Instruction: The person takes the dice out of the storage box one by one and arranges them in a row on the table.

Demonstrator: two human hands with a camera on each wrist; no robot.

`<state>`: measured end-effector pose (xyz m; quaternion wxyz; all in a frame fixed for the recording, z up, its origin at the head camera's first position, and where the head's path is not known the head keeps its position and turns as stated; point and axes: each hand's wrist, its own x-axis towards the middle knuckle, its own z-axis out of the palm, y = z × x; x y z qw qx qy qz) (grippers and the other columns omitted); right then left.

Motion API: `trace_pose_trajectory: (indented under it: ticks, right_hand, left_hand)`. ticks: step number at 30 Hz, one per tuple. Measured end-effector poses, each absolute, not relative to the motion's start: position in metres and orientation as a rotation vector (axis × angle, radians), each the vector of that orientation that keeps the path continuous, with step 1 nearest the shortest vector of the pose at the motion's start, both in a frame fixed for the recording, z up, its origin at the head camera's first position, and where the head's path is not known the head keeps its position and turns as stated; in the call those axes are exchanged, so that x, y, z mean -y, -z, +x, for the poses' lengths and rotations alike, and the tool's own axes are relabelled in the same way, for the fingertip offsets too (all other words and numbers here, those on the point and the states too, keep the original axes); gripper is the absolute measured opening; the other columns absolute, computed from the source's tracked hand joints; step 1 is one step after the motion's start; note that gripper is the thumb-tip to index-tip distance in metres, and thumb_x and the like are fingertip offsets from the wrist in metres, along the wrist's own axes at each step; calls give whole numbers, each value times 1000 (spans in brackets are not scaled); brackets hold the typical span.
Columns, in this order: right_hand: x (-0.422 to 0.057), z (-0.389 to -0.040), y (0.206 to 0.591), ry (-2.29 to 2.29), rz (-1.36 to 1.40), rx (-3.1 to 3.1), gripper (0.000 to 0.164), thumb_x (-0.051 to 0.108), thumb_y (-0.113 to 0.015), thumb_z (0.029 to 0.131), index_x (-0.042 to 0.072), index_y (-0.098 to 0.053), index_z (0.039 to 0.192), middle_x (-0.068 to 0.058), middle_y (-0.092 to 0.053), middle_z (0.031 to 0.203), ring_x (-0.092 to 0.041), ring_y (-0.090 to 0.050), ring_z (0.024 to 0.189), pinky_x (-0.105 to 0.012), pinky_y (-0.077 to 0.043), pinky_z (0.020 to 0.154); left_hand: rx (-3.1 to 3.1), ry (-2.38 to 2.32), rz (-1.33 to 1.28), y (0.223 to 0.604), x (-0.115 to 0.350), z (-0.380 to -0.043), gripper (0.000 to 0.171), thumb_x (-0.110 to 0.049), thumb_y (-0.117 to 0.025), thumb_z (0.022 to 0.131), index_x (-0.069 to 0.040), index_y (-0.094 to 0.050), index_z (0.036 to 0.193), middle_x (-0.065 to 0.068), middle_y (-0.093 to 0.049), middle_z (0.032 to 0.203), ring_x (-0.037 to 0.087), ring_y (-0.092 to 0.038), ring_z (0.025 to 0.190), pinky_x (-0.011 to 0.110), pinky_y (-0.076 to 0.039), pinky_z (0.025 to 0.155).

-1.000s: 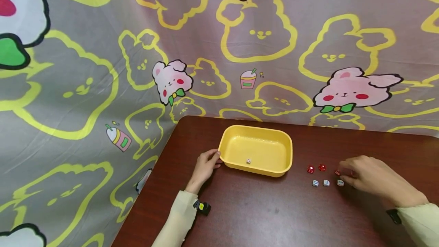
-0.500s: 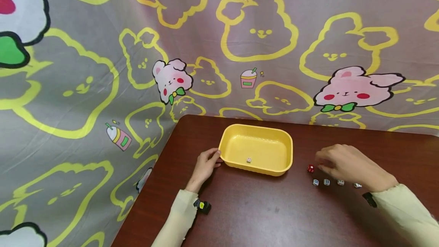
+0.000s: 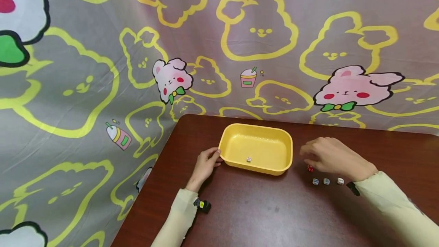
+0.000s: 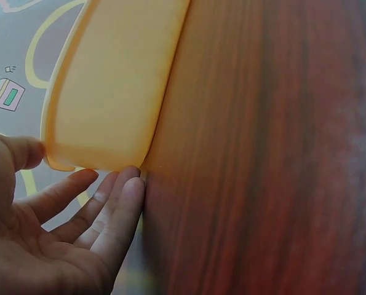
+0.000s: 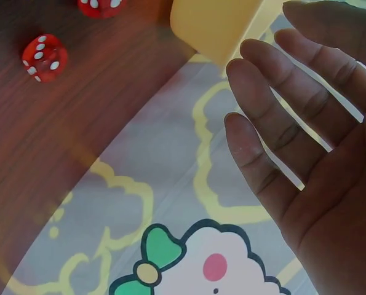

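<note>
My left hand (image 3: pixel 205 164) grips the left end of a shallow yellow tray (image 3: pixel 255 169), thumb at the rim and fingertips against the end wall in the left wrist view. One small white die (image 3: pixel 249 159) lies inside the tray. To the tray's right, my right hand (image 3: pixel 332 156) hovers over the table, its fingers nearly straight and holding nothing in the right wrist view. A red die (image 3: pixel 310 169) shows just below its fingers. In the right wrist view, red dice (image 5: pixel 45 57) lie on the table; the head view hides most of them behind this hand.
White dice (image 3: pixel 326 181) lie in a row nearer me than the right hand. The dark brown table (image 3: pixel 260 209) meets a grey curtain (image 3: pixel 205 29) with cartoon drawings along its back and left edges. A black strap camera (image 3: pixel 203 205) sits on the left wrist.
My right hand has moved left across the red dice toward the tray, covering most of them. My left hand, the tray and the die inside stay in place.
</note>
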<state>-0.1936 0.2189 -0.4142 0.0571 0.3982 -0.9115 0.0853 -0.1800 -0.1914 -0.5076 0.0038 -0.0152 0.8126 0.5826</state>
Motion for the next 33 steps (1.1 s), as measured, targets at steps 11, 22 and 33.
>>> trace_pose_trajectory:
  ticks: [11, 22, 33]
  right_hand:
    - [-201, -206, 408, -278, 1247, 2748, 25, 15, -84, 83, 34, -68, 83, 26, -56, 73, 3, -46, 65, -19, -47, 59]
    - [-179, -213, 401, -216, 1266, 2701, 16, 13, -84, 81, 21, -71, 84, 11, -68, 76, -3, -53, 67, -25, -53, 61]
    - [-165, -221, 403, -231, 1261, 2783, 14, 17, -84, 82, 20, -79, 94, 7, -77, 88, -9, -64, 76, -33, -61, 71]
  left_hand:
    - [-2554, -1828, -38, 508, 192, -180, 36, -22, -56, 109, 2, -67, 133, 24, -71, 125, 32, -76, 102, 34, -68, 84]
    - [-2549, -1832, -33, 509, 191, -179, 37, -22, -55, 109, 2, -66, 133, 24, -71, 125, 32, -76, 102, 35, -68, 85]
    - [-2538, -1842, -33, 510, 192, -181, 37, -22, -55, 109, 3, -67, 133, 25, -72, 124, 33, -76, 102, 35, -68, 84]
